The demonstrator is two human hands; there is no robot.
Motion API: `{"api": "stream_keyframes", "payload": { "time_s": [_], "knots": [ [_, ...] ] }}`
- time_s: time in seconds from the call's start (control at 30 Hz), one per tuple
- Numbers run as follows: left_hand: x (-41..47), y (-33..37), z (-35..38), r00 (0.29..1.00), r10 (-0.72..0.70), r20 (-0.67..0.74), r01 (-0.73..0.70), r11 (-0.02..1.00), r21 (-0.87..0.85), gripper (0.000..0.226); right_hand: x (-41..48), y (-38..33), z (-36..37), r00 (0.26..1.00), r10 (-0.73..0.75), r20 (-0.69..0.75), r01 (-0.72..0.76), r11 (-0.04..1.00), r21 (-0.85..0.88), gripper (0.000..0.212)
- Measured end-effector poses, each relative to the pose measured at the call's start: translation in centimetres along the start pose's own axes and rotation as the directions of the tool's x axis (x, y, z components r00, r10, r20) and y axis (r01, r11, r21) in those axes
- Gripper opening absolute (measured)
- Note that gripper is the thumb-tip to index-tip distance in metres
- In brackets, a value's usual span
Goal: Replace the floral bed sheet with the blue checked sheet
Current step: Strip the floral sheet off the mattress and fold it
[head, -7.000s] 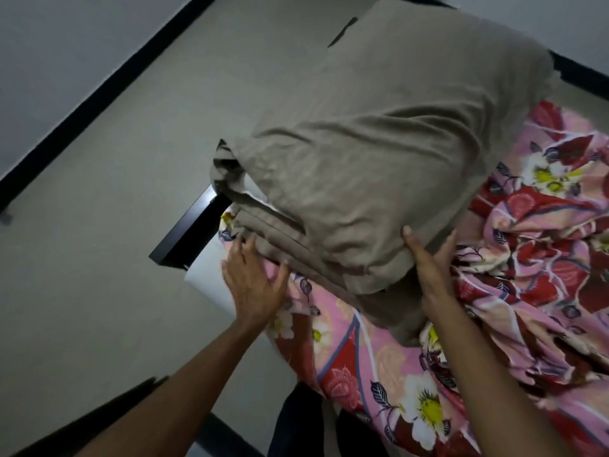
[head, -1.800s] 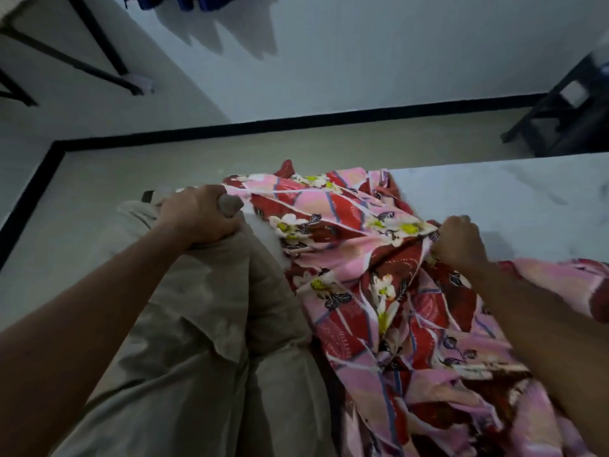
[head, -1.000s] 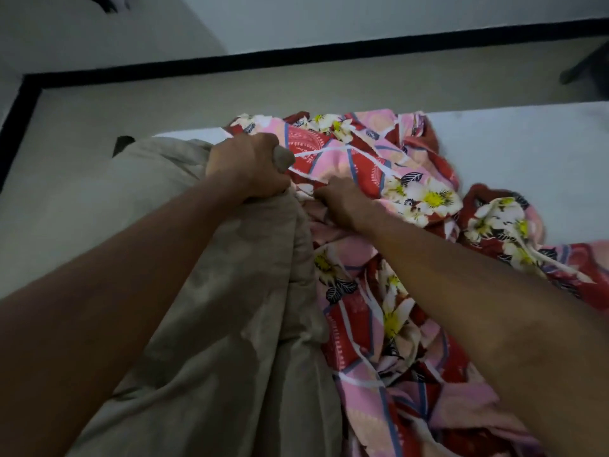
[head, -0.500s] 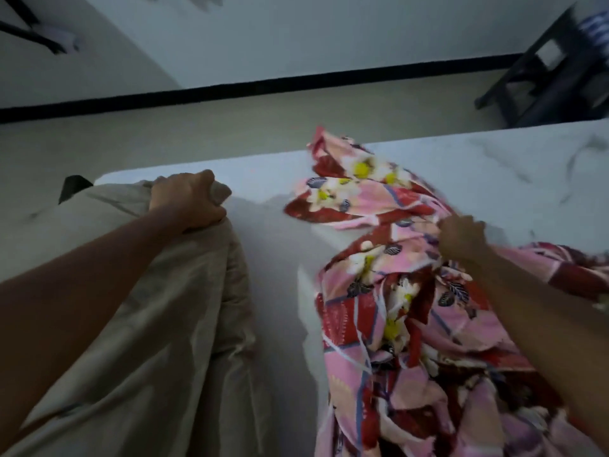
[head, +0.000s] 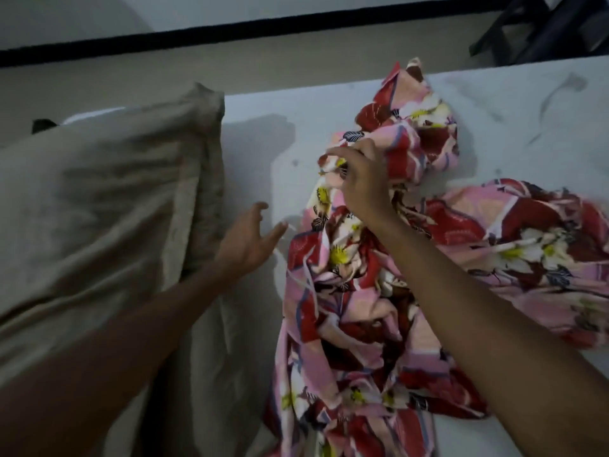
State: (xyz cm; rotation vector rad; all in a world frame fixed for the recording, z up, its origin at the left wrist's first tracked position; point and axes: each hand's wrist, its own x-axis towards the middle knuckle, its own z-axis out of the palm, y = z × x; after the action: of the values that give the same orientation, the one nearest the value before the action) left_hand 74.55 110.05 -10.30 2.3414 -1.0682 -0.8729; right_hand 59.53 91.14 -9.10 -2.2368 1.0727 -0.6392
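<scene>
The pink and red floral sheet [head: 369,285] lies bunched in a heap on the bare white mattress [head: 514,127]. My right hand [head: 359,179] grips a fold near the top of the heap, fingers curled into the cloth. My left hand [head: 247,239] hovers over the mattress between the sheet and the beige pillow [head: 99,199], fingers spread and holding nothing. The pillow stands at the left end of the bed. No blue checked sheet is in view.
A beige floor [head: 164,70] and a white wall with a black skirting strip [head: 230,37] run beyond the bed's far edge. Dark furniture legs [head: 540,24] stand at the top right corner.
My left hand has let go of the pillow and moved right, toward the sheet. My right hand keeps its grip on the floral sheet, which is bunched further off the mattress.
</scene>
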Motion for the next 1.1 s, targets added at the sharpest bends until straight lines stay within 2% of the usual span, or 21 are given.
{"api": "stream_keyframes", "payload": {
  "time_s": [0.03,0.1,0.13,0.17,0.23,0.27,0.37,0.47,0.53,0.6,0.7,0.73,0.8,0.83,0.9,0.97,1.0,1.03,1.1],
  "knots": [
    [-1.9,0.0,1.3,0.995,-0.094,0.018,0.096,0.988,-0.118,0.067,0.2,-0.5,1.0,0.993,-0.017,0.115,0.014,0.999,0.029,0.054],
    [-5.6,-0.4,3.7,0.969,-0.236,0.076,0.248,0.922,-0.296,0.076,-0.6,-0.5,2.3,0.922,0.033,0.385,-0.036,0.999,-0.001,0.051],
    [-7.5,-0.7,4.9,0.954,-0.279,0.105,0.299,0.891,-0.342,0.079,-1.8,-0.2,2.4,0.899,0.072,0.432,-0.070,0.997,-0.021,0.050],
    [-9.2,-1.1,6.1,0.945,-0.299,0.131,0.326,0.870,-0.370,0.075,-3.5,0.3,2.5,0.912,0.088,0.402,-0.084,0.996,-0.027,0.048],
    [-12.9,-1.7,8.3,0.919,-0.338,0.204,0.394,0.815,-0.424,0.050,-8.5,0.8,2.0,0.969,0.118,0.216,-0.123,0.992,0.012,0.044],
    [-14.6,-2.0,9.4,0.911,-0.339,0.235,0.412,0.787,-0.460,0.047,-11.9,1.2,1.9,0.974,0.169,0.150,-0.174,0.984,0.025,0.042],
    [-18.7,-2.8,12.0,0.915,-0.309,0.260,0.398,0.797,-0.454,0.037,-24.5,3.0,0.8,0.940,0.306,0.152,-0.299,0.952,-0.063,0.056],
    [-20.1,-3.2,13.1,0.884,-0.374,0.279,0.465,0.754,-0.463,0.026,-35.1,3.9,-1.1,0.945,0.267,0.187,-0.222,0.947,-0.232,0.067],
    [-20.3,-2.7,12.9,0.887,-0.394,0.239,0.460,0.734,-0.500,0.030,-39.1,3.8,-2.1,0.963,0.214,0.165,-0.162,0.946,-0.282,0.078],
    [-21.1,-1.9,12.2,0.878,-0.444,0.177,0.460,0.685,-0.564,0.033,-42.0,3.5,-2.9,0.949,0.193,0.250,-0.085,0.918,-0.388,0.088],
    [-21.8,0.2,10.9,0.893,-0.417,0.171,0.424,0.648,-0.633,0.038,-42.4,4.1,-4.1,0.888,0.317,0.333,-0.113,0.852,-0.511,0.092],
    [-21.7,0.7,10.6,0.903,-0.399,0.158,0.402,0.658,-0.637,0.047,-41.4,4.5,-4.3,0.869,0.363,0.336,-0.146,0.837,-0.528,0.088],
    [-21.0,1.1,10.4,0.914,-0.393,0.097,0.358,0.671,-0.649,0.067,-38.7,4.6,-4.7,0.855,0.399,0.330,-0.225,0.861,-0.457,0.064],
    [-20.6,1.6,10.0,0.916,-0.395,0.066,0.337,0.670,-0.661,0.068,-37.1,4.5,-5.3,0.862,0.401,0.310,-0.254,0.871,-0.420,0.055],
    [-19.8,3.6,8.6,0.902,-0.432,0.015,0.319,0.640,-0.699,0.050,-33.8,4.6,-6.8,0.876,0.422,0.233,-0.317,0.868,-0.381,0.041],
    [-18.7,5.0,7.0,0.867,-0.498,-0.019,0.312,0.573,-0.757,0.036,-30.2,5.0,-9.3,0.879,0.471,0.068,-0.429,0.847,-0.314,0.030],
    [-17.9,5.6,6.4,0.851,-0.523,-0.049,0.301,0.561,-0.771,0.035,-28.2,5.1,-10.8,0.856,0.516,-0.017,-0.503,0.826,-0.256,0.027],
    [-17.2,5.8,5.8,0.841,-0.535,-0.083,0.289,0.573,-0.767,0.037,-26.3,5.1,-12.6,0.827,0.553,-0.099,-0.561,0.806,-0.187,0.026],
    [-15.9,6.3,4.4,0.828,-0.538,-0.160,0.269,0.631,-0.728,0.040,-22.6,5.1,-15.7,0.799,0.556,-0.230,-0.579,0.814,-0.046,0.023]
  ]
}}
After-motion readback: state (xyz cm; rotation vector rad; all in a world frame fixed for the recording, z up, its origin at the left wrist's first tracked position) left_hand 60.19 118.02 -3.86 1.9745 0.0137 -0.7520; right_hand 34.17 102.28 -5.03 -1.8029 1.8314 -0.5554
